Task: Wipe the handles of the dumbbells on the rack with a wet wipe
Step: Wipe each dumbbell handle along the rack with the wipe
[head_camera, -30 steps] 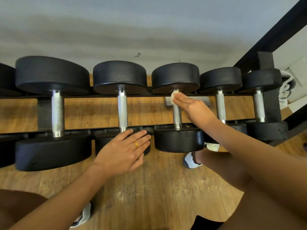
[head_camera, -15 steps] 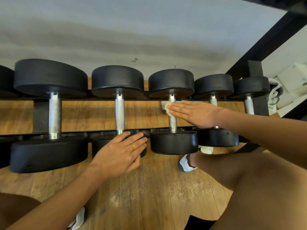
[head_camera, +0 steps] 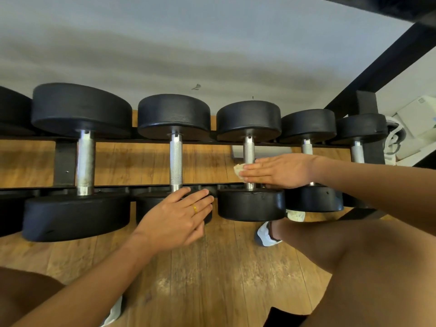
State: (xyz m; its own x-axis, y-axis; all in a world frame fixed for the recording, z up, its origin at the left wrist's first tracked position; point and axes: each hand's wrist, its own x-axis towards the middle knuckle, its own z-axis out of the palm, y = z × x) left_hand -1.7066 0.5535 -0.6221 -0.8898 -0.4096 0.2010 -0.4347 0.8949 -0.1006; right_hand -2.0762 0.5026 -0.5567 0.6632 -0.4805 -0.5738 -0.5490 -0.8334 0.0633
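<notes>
Several black dumbbells with steel handles lie side by side on a black rack [head_camera: 141, 186]. My right hand [head_camera: 283, 169] lies flat, fingers straight, and presses a small white wet wipe [head_camera: 238, 170] against the lower part of the third dumbbell's handle [head_camera: 249, 149]. The wipe peeks out past my fingertips on the handle's left side. My left hand [head_camera: 174, 218], with a gold ring, rests with straight fingers on the near head of the second dumbbell, just below its knurled handle [head_camera: 176, 161]. My right wrist hides the lower part of the fourth handle [head_camera: 307, 147].
A large dumbbell's handle [head_camera: 85, 161] stands at the left, a smaller one [head_camera: 357, 153] at the far right beside the rack's black upright [head_camera: 370, 152]. A black diagonal beam [head_camera: 382, 64] crosses overhead. White items [head_camera: 415, 123] sit far right. My knee [head_camera: 354, 267] and shoe [head_camera: 265, 234] are on the wooden floor.
My right hand has slid the wipe from the top of the third handle down toward its lower part and flattened out. My left hand stayed on the second dumbbell's head.
</notes>
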